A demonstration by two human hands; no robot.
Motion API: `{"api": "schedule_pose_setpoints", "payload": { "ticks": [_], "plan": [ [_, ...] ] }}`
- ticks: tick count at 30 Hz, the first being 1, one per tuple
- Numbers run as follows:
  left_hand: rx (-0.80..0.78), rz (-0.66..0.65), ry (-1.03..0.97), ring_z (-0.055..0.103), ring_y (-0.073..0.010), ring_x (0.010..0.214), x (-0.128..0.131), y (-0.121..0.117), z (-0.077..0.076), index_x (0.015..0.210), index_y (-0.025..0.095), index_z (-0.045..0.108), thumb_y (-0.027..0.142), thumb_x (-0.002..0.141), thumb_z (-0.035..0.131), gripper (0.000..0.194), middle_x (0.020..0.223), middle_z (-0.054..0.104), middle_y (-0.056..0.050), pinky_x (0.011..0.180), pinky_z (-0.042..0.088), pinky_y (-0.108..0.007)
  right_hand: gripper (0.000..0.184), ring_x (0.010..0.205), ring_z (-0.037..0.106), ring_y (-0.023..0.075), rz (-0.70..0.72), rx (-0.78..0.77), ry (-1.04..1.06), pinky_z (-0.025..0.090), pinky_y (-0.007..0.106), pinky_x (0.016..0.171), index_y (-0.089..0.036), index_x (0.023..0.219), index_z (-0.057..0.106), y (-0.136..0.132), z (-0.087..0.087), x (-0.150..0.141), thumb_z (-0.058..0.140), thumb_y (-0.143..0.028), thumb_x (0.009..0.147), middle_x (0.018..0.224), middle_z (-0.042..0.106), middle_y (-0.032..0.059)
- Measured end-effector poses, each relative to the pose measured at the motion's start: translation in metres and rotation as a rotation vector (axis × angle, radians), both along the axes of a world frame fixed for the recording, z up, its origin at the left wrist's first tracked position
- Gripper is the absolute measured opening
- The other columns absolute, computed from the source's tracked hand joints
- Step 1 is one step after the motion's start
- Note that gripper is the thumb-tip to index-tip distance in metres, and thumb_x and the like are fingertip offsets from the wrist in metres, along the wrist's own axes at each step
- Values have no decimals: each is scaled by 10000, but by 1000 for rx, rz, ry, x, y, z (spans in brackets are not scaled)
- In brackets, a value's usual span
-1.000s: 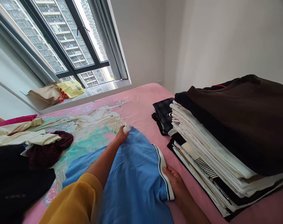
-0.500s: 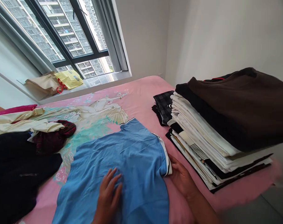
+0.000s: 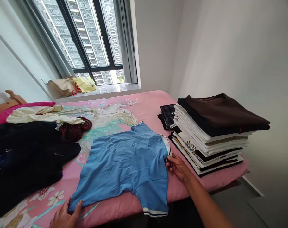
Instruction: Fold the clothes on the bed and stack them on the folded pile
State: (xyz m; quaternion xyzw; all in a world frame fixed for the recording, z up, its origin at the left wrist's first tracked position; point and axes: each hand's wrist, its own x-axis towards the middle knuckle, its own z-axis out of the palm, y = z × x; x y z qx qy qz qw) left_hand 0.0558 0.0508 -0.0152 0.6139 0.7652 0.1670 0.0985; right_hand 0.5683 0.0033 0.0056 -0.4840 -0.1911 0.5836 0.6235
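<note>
Blue shirt (image 3: 125, 161) between left hand (image 3: 65, 217) at hem, right hand (image 3: 179, 168) at collar.

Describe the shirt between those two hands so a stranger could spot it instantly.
On the pink bed, between the dark heap and the tall folded stack, a shirt lies spread out. Its light-blue cloth and white-trimmed sleeves distinguish it from both piles.

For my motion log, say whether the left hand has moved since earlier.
Yes: the left hand moved leftward, away from the stack of folded clothes.
</note>
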Motion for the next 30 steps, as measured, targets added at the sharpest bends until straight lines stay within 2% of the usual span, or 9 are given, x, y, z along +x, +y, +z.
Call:
{"api": "schedule_pose_setpoints", "payload": {
  "ticks": [2, 5, 8, 11, 16, 21, 24, 27, 30],
  "plan": [
    [-31, 53, 1, 509, -360, 1143, -4, 9, -2, 1065, 204, 592, 490, 626, 508, 530, 1150, 621, -127, 967, 387, -465, 319, 634, 633, 127, -3, 30, 8, 418, 166, 398, -188, 945, 558, 1, 4, -2, 693, -306, 682, 784, 643, 10],
    [-109, 102, -80, 562, -335, 1078, -12, 18, -3, 1074, 133, 541, 616, 673, 435, 638, 1066, 637, -168, 923, 421, -418, 315, 537, 600, 114, -108, -37, -101, 423, 175, 381, -189, 904, 552, -2, 1, 0, 699, -336, 668, 706, 630, -5],
    [-189, 63, -176, 635, -310, 889, -18, 20, 2, 844, 185, 567, 634, 642, 493, 498, 858, 668, -94, 787, 466, -382, 370, 494, 568, 106, -232, -124, -203, 449, 197, 396, -199, 927, 538, -13, -13, 6, 706, -353, 636, 654, 606, -29],
    [-229, 19, -209, 606, -252, 624, -20, 19, 10, 607, 222, 485, 585, 629, 536, 367, 543, 550, 3, 612, 438, -338, 434, 527, 577, 137, -272, -198, -334, 464, 250, 416, -226, 984, 524, -37, -31, 4, 685, -432, 638, 707, 609, -26],
    [-283, 121, -650, 486, -129, 430, -13, 13, 25, 693, 214, 460, 478, 603, 610, 316, 506, 460, 69, 427, 319, -231, 332, 621, 593, 204, -22, -307, -822, 420, 297, 526, -221, 758, 614, -91, -34, -31, 618, -540, 665, 673, 640, 31],
    [-291, 167, -784, 498, -84, 426, -2, 7, 42, 926, 192, 543, 375, 634, 640, 359, 642, 559, 51, 402, 315, -194, 314, 626, 558, 214, 108, -379, -1126, 320, 295, 559, -250, 660, 590, -98, -12, -66, 563, -560, 705, 626, 627, 23],
    [-268, 169, -796, 484, -67, 413, -2, 4, 43, 950, 176, 558, 320, 664, 621, 326, 669, 575, 43, 413, 354, -193, 299, 551, 479, 173, 53, -295, -1129, 289, 285, 551, -238, 559, 488, -92, -11, -77, 556, -486, 712, 540, 539, -7],
    [-235, 147, -805, 495, -65, 418, -7, 1, 38, 1003, 171, 550, 307, 680, 616, 356, 691, 588, 35, 427, 380, -193, 301, 553, 431, 155, -110, -78, -916, 329, 280, 565, -238, 613, 435, -95, -23, -89, 463, -492, 772, 550, 469, -35],
    [-215, 135, -802, 488, -73, 398, -11, 0, 33, 1022, 160, 547, 298, 688, 611, 366, 637, 573, 41, 418, 381, -195, 321, 588, 429, 165, -264, -34, -739, 370, 294, 589, -243, 678, 437, -104, -34, -101, 418, -539, 800, 586, 462, -32]
  ]
}}
